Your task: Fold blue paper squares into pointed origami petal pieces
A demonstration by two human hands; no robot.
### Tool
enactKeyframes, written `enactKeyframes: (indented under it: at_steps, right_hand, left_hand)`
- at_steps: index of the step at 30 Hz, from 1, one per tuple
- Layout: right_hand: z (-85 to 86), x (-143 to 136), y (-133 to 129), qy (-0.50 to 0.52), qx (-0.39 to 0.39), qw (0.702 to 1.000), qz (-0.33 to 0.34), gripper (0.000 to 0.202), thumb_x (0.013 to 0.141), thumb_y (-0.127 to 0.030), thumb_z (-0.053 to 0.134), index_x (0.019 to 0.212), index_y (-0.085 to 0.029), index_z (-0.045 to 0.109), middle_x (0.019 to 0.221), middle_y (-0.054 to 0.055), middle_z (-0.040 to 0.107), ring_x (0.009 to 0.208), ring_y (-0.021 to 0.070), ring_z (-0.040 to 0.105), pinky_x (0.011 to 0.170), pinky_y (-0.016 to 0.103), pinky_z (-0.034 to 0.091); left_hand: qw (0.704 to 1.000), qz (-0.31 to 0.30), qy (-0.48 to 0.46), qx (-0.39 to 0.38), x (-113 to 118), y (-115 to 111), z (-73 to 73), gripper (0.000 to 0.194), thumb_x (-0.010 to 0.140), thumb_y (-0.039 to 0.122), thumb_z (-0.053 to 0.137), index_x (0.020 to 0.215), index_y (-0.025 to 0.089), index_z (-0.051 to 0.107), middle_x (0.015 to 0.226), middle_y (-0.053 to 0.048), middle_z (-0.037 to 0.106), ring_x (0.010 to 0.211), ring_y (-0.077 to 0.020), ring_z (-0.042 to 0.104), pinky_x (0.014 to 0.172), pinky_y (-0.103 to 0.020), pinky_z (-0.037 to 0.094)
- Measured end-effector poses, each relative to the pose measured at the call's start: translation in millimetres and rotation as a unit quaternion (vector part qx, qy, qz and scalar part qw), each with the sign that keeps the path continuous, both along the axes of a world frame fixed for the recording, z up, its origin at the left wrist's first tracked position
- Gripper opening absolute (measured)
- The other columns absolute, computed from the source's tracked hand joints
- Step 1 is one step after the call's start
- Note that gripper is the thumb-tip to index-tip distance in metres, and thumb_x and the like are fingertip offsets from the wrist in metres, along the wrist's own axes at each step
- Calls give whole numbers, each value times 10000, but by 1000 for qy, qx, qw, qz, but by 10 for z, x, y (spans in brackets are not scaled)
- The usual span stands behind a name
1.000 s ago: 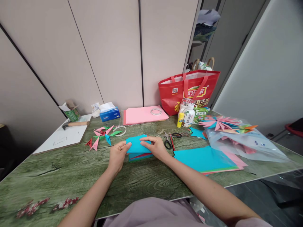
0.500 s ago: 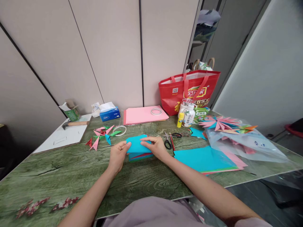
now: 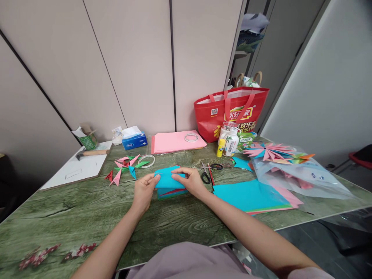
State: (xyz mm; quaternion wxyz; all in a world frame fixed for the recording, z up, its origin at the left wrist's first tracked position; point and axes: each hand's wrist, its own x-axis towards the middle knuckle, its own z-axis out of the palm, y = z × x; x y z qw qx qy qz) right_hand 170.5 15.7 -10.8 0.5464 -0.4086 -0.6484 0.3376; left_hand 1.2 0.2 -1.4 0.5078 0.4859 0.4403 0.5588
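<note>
Green table (image 3: 87,217), bright blue paper (image 3: 166,179), matte

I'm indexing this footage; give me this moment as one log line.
left hand: holds blue paper | right hand: holds same paper | table: scissors, glue stick

Top (image 3: 186,259): the person wears muted lilac cloth, plain where visible, softly creased
Right sleeve (image 3: 309,273): similar lilac, leaving the forearm uncovered
Forearms (image 3: 116,234): bare, slender
Left hand (image 3: 144,190): bare fingers, bare wrist
Right hand (image 3: 192,181): likewise bare
</note>
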Motion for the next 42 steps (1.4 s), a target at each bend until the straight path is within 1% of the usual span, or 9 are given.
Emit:
enactKeyframes:
  at_steps: [7, 10, 13, 16, 20, 28, 34, 40, 42]
  right_hand:
    - [-52, 7, 47, -15, -7, 999, 52, 134, 702, -250, 582, 662, -147, 657, 683, 25, 662, 653, 153, 585, 609, 245, 431]
    - [-58, 5, 54, 3, -12, 999, 50, 137, 700, -261, 578, 657, -146, 639, 679, 22, 651, 651, 150, 579, 618, 247, 435]
    - [-42, -1, 41, 24, -13, 999, 40, 139, 697, -270, 578, 657, -147, 627, 678, 24, 645, 654, 153, 577, 629, 253, 438]
    - [-22, -12, 18, 23, -16, 999, 35, 144, 694, -275, 580, 648, -145, 618, 675, 30, 644, 658, 158, 578, 635, 259, 441]
    - [-21, -26, 5, 24, -22, 999, 27, 149, 693, -282, 579, 647, -145, 614, 680, 32, 645, 666, 158, 580, 653, 264, 449]
    - [3, 8, 21, 9, -5, 1000, 26, 171, 702, -297, 566, 645, -143, 612, 665, 31, 640, 648, 152, 571, 639, 258, 448]
    - [27, 49, 51, 47, -15, 999, 20, 185, 692, -322, 574, 670, -142, 613, 693, 42, 645, 650, 156, 574, 643, 269, 459]
    - [26, 23, 48, 53, -17, 998, 23, 193, 682, -340, 585, 652, -151, 610, 674, 34, 640, 645, 154, 570, 637, 271, 458]
    - [9, 10, 43, 64, -23, 998, 16, 202, 681, -349, 586, 660, -150, 613, 680, 35, 641, 649, 154, 570, 633, 269, 455]
  left_hand:
    - [996, 12, 74, 40, 5, -6, -1, 252, 616, 338, 671, 723, 110, 658, 655, -42, 686, 581, -157, 600, 557, -244, 475]
    - [998, 7, 49, 24, 25, -22, 31, 316, 610, 340, 678, 825, 113, 634, 721, -52, 690, 636, -169, 615, 594, -261, 493]
    - [999, -23, 23, -8, 48, -46, 65, 401, 581, 327, 705, 914, 134, 595, 766, -39, 687, 665, -176, 625, 620, -295, 514]
    - [997, -61, 19, -46, 67, -66, 73, 372, 543, 294, 733, 852, 122, 617, 747, -30, 688, 662, -185, 631, 673, -340, 526]
    - [995, -58, 3, -82, 87, -67, 47, 332, 512, 280, 750, 770, 105, 636, 707, -35, 694, 658, -204, 640, 684, -365, 533]
    - [996, -42, -3, -83, 81, -41, 27, 301, 511, 289, 752, 721, 106, 637, 634, -24, 691, 585, -202, 647, 651, -361, 540]
    - [995, -74, 4, -73, 36, -52, 64, 285, 611, 366, 678, 724, 106, 652, 682, -74, 705, 668, -242, 662, 691, -378, 521]
    - [999, -30, 17, -37, 42, -45, 30, 257, 587, 361, 697, 643, 116, 643, 582, -50, 688, 573, -230, 654, 622, -369, 530]
    - [999, -33, -2, -35, 53, -45, 22, 248, 602, 356, 689, 666, 120, 647, 594, -43, 689, 567, -209, 649, 631, -356, 528]
